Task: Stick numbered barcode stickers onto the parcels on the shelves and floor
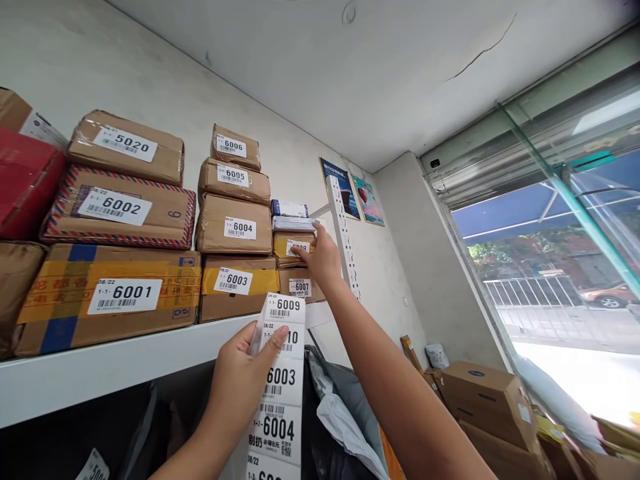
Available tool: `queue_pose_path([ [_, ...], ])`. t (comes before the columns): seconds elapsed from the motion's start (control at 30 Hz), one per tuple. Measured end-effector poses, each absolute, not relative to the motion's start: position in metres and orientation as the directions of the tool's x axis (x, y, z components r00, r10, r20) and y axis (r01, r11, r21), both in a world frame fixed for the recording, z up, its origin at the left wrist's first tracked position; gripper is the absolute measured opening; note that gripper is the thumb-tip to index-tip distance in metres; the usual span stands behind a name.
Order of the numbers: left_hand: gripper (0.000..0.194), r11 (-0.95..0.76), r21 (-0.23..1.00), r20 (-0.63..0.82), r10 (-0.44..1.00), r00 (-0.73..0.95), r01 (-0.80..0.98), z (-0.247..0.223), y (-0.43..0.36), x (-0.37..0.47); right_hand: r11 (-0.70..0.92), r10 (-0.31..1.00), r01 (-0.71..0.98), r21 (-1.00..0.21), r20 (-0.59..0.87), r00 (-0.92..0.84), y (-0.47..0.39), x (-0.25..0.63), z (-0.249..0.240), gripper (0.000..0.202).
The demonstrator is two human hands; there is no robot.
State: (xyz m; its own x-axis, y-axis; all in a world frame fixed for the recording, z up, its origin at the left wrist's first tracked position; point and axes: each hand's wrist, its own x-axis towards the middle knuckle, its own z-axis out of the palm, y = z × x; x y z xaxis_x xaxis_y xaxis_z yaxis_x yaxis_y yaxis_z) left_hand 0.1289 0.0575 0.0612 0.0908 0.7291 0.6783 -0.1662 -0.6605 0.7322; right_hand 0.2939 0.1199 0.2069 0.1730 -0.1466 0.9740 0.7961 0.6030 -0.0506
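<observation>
label strip (283, 399) is black-on-white; brown box 6002 (163, 215) has red-and-blue striped edges

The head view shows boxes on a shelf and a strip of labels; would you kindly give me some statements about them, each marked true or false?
1. The left hand holds the label strip. True.
2. The top label on the label strip reads 5020. False: it reads 6009.
3. The right hand is higher than the left hand. True.
4. The 6002 box lies on the 6001 box. True.
5. The 6006 box sits beneath the 6005 box. False: the 6006 box sits on top.
</observation>
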Motion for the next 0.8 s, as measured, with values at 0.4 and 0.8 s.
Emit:
queue_pose_path([
  [0.4, 0.045, -0.868, 0.495, 0.869, 0.496, -0.005, -0.034, 0.077, 0.067, 0.119, 0.983, 0.157, 0.124, -0.133, 0.964, -0.212, 0.064, 0.271, 0.135, 0.024],
  [0.8, 0.042, -0.863, 0.475, 0.847, 0.502, -0.177, -0.174, 0.091, 0.067, 0.148, 0.992, 0.065, 0.101, -0.080, 0.987, 0.146, 0.058, 0.252, 0.114, 0.010],
])
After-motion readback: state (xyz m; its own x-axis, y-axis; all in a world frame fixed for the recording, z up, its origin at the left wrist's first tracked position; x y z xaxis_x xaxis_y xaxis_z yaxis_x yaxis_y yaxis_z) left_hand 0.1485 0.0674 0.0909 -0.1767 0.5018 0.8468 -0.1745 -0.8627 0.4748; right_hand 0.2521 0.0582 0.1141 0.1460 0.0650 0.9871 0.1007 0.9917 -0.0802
